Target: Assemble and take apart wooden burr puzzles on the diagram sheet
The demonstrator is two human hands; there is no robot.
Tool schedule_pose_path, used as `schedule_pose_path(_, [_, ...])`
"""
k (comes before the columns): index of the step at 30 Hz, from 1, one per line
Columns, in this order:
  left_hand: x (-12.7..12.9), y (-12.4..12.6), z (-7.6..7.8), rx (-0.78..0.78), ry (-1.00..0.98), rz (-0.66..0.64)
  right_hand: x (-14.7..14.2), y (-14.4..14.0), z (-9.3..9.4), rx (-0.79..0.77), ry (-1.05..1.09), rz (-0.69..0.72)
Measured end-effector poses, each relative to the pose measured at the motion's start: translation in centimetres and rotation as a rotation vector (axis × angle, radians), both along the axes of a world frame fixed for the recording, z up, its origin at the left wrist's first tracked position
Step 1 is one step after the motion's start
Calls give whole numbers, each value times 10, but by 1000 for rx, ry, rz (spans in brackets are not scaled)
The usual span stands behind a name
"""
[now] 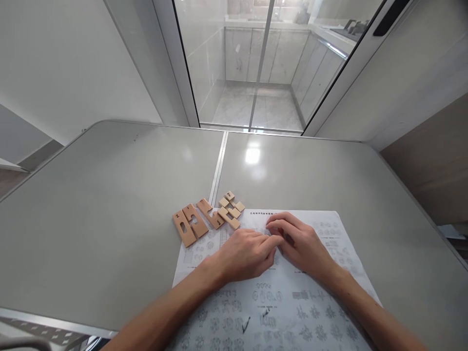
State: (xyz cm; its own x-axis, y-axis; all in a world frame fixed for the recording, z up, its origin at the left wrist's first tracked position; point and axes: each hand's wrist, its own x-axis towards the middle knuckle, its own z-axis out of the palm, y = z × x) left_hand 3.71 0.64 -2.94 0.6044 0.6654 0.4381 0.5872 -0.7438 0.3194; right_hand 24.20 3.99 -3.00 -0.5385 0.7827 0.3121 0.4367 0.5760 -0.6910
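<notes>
- Hands meet over the middle of a printed sheet (292,302): the left hand (245,253) lies palm down with its fingers curled loosely, fingertips touching those of the right hand (298,243).
- Right hand likewise rests palm down on the sheet, fingers bent and drawn together toward the left one; whether anything small is pinched between the two sets of fingertips cannot be told, since the fingers cover that spot.
- Both forearms come in from the near edge and lie across the paper.
- Sheet is white, covered with rows of small line drawings and two dark pen ticks near its near end; it lies flat on the grey worktop (109,209).
- Wooden puzzle pieces (208,217) sit in a row just beyond the left hand, at the far left corner of the sheet, partly on the paper and partly on the bare worktop. They are flat, light brown, notched, and carry dark numerals; neither hand touches them.
- Seam (219,163) runs down the worktop's middle, toward the pieces.
- Glass sliding door (263,63) stands beyond the far edge, with pale cabinets behind it.
</notes>
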Motion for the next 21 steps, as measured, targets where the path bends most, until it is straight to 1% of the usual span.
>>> schedule_pose_path(21, [0,0,0,-15,-4,-5,1,0,-2,1,-19,-6])
